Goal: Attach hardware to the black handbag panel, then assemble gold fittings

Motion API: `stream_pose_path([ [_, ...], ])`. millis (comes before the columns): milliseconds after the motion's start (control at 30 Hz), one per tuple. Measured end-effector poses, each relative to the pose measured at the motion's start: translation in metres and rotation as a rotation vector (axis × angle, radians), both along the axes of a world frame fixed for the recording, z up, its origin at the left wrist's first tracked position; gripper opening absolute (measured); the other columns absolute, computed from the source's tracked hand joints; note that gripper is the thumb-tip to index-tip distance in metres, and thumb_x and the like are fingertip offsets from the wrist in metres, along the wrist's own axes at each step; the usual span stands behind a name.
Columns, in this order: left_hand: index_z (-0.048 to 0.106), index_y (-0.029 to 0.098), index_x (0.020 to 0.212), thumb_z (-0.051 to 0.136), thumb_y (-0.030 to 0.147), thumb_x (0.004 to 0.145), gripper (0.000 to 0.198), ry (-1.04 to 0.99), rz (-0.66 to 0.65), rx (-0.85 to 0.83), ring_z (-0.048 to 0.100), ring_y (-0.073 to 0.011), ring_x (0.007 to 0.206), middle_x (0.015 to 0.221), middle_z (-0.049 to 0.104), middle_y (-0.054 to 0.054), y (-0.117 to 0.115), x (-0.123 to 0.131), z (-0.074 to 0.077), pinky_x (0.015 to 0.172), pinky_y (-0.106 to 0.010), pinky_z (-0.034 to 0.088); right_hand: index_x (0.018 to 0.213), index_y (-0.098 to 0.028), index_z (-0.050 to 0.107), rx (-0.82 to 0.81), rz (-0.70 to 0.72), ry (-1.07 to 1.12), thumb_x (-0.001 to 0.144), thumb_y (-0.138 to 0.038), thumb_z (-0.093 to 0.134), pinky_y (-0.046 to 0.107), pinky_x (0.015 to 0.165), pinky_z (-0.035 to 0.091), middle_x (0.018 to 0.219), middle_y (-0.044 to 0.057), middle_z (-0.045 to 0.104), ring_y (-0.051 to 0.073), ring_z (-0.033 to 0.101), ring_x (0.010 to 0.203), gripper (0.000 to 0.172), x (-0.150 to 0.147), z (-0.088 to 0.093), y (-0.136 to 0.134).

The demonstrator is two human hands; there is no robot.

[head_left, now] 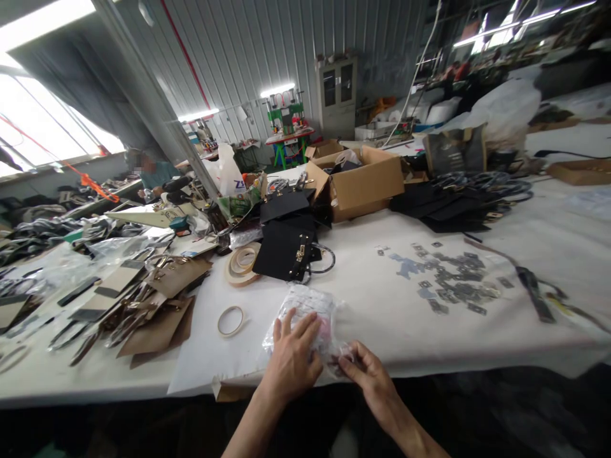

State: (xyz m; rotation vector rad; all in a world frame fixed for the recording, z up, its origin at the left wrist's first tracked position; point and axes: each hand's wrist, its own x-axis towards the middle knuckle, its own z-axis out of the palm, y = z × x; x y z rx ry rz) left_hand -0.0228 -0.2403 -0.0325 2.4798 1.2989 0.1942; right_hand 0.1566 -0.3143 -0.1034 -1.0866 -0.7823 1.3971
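Plastic packet (312,300), clear, crinkled and shiny, whitish with a pinkish patch (325,327) toward four o'clock, lies at six o'clock on the white table (382,337). The left hand (292,357) rests on it, fingers spread, clasping nothing; the right hand (371,374) pinches its edge at five o'clock.

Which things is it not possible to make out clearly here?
In the head view:
Contents of the plastic bag: partly covered by wrinkled film and the left hand.
Bottom of the cardboard box: hidden by its front wall.
Any markings on the small flat pieces: too small.
Forearms: cut by bottom edge.
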Motion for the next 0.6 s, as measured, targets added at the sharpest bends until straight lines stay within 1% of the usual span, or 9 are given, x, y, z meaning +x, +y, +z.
stream_pose_path([
  [133,0.041,0.032,0.156,0.055,0.016,0.076,0.083,0.001,0.012,0.048,0.01,-0.0433,0.156,0.166,0.037,0.001,-0.005,0.002,-0.01,0.119,-0.077,0.01,0.077,-0.021,0.052,-0.077,0.027,-0.028,0.084,-0.058,0.074,0.029,0.075,0.049,0.076,-0.002,0.056,0.016,0.054,0.076,0.044,0.011,-0.011,-0.02],
  [200,0.042,0.031,0.156,0.054,0.015,0.076,0.082,-0.008,0.028,0.062,0.009,-0.0424,0.156,0.166,0.037,0.001,-0.008,0.003,-0.014,0.12,-0.076,0.007,0.076,-0.021,0.051,-0.103,0.078,-0.056,0.085,-0.059,0.073,0.03,0.076,0.051,0.077,-0.002,0.057,0.017,0.056,0.077,0.044,0.017,-0.01,-0.024],
  [267,0.043,0.031,0.155,0.054,0.015,0.077,0.081,-0.021,0.041,0.06,0.009,-0.0417,0.156,0.165,0.037,0.001,-0.009,0.004,-0.016,0.12,-0.075,0.006,0.076,-0.021,0.052,-0.092,0.137,-0.163,0.087,-0.057,0.071,0.028,0.071,0.049,0.074,-0.003,0.056,0.016,0.055,0.074,0.042,0.024,-0.002,-0.022],
  [333,0.044,0.03,0.155,0.054,0.015,0.078,0.079,-0.035,0.043,0.055,0.009,-0.0413,0.157,0.165,0.038,0.0,-0.01,0.004,-0.016,0.121,-0.075,0.005,0.081,-0.021,0.056,-0.049,0.165,-0.297,0.089,-0.055,0.069,0.027,0.068,0.048,0.075,-0.003,0.059,0.015,0.056,0.073,0.037,0.032,0.008,-0.016],
  [367,0.043,0.03,0.155,0.054,0.015,0.078,0.079,-0.042,0.041,0.056,0.009,-0.0413,0.157,0.165,0.039,-0.001,-0.01,0.004,-0.017,0.121,-0.074,0.004,0.087,-0.021,0.058,-0.024,0.158,-0.348,0.09,-0.054,0.068,0.027,0.07,0.048,0.08,-0.001,0.063,0.016,0.059,0.076,0.034,0.036,0.014,-0.011],
  [433,0.043,0.03,0.156,0.054,0.015,0.078,0.08,-0.058,0.039,0.063,0.009,-0.0412,0.157,0.165,0.039,-0.001,-0.01,0.003,-0.017,0.121,-0.074,0.002,0.102,-0.022,0.061,0.026,0.117,-0.419,0.091,-0.054,0.067,0.03,0.08,0.051,0.098,0.003,0.069,0.019,0.065,0.089,0.034,0.042,0.024,0.001],
  [500,0.042,0.031,0.156,0.056,0.015,0.077,0.082,-0.077,0.037,0.064,0.009,-0.0412,0.157,0.165,0.039,0.0,-0.01,0.002,-0.017,0.122,-0.074,0.003,0.115,-0.023,0.06,0.07,0.081,-0.492,0.09,-0.054,0.066,0.033,0.088,0.052,0.115,0.007,0.069,0.022,0.067,0.1,0.04,0.044,0.031,0.015],
  [533,0.042,0.032,0.156,0.057,0.015,0.077,0.082,-0.089,0.039,0.064,0.011,-0.0412,0.157,0.164,0.039,0.0,-0.01,0.002,-0.017,0.122,-0.074,0.003,0.118,-0.023,0.06,0.084,0.08,-0.535,0.09,-0.054,0.066,0.033,0.089,0.052,0.118,0.008,0.069,0.022,0.067,0.101,0.042,0.043,0.033,0.022],
  [600,0.044,0.035,0.155,0.059,0.016,0.078,0.08,-0.117,0.048,0.065,0.014,-0.0412,0.156,0.163,0.043,0.0,-0.01,0.001,-0.017,0.122,-0.075,0.006,0.119,-0.024,0.06,0.093,0.118,-0.622,0.09,-0.054,0.067,0.032,0.085,0.053,0.113,0.007,0.071,0.022,0.069,0.097,0.042,0.037,0.035,0.035],
])
